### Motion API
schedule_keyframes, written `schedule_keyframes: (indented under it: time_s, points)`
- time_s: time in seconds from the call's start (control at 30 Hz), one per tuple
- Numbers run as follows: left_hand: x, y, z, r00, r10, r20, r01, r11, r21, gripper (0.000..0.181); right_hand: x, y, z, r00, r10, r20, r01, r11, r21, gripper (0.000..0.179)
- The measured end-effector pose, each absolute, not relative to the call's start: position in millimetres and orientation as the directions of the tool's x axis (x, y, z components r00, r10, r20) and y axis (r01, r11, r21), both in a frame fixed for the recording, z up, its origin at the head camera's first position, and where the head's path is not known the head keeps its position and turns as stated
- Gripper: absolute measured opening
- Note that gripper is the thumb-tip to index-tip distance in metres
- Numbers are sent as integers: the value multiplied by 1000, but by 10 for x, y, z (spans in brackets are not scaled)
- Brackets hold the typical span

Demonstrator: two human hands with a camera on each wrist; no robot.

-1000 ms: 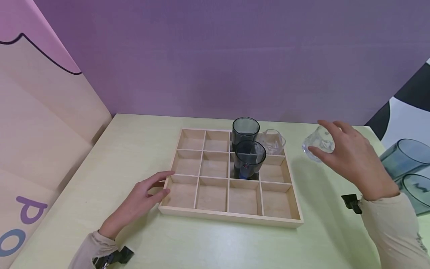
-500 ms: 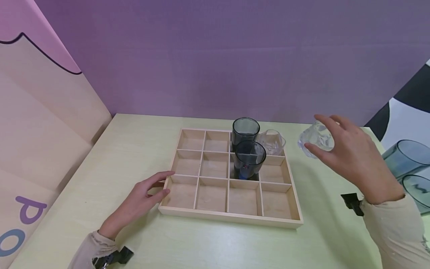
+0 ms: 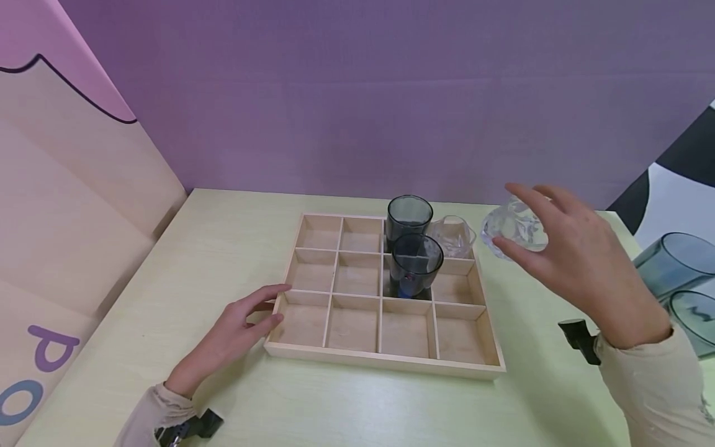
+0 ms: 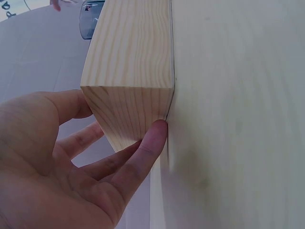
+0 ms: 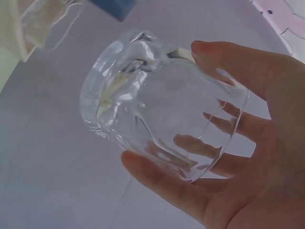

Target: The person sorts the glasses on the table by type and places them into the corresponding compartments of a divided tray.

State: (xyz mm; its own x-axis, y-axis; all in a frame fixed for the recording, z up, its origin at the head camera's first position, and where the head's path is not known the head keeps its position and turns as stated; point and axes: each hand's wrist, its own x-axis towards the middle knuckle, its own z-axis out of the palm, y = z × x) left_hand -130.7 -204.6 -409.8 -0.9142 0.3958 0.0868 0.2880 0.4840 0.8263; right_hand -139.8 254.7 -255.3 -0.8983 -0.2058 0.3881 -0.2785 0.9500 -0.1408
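A shallow wooden tray (image 3: pixel 385 363) with several square compartments lies on the table. My left hand (image 3: pixel 229 338) rests at its left side near the front corner, fingertips touching the wood; in the left wrist view the fingers press the tray's side (image 4: pixel 126 105). Off the right of the tray, my right hand (image 3: pixel 586 267) holds a clear drinking glass (image 3: pixel 514 226) in the air, tilted, with the thumb and fingers on opposite sides (image 5: pixel 157 100). Two dark glasses (image 3: pixel 409 214) stand one behind the other in the tray's third column. Beside the rear one sits another clear glass (image 3: pixel 452 236) in the back right compartment.
Two bluish glasses (image 3: pixel 678 261) stand at the right edge of view, close to my right forearm. A purple wall panel (image 3: pixel 357 99) rises behind the table, and a pale printed panel (image 3: pixel 67 205) borders it on the left.
My right hand has moved a little left and upward with the clear glass, nearer the tray. The left hand, the tray and the glasses in it have stayed put.
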Motion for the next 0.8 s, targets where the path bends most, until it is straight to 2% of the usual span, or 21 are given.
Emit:
schedule_keyframes:
  time_s: [0.23,0.47,0.8]
  points:
    - [-1313,-2051,-4110,-912,400,95,297,481,825,47,-1342,2391,-2448,-856,-265,445,-344,933,-108,78]
    - [-1311,-2050,-4102,-909,404,102,307,483,820,47,-1310,2258,-2360,-858,-272,437,-364,920,-144,76]
    - [-1310,-2047,-4093,-914,396,93,295,489,821,47,-1263,1998,-2261,-779,-383,497,-502,856,-127,74]
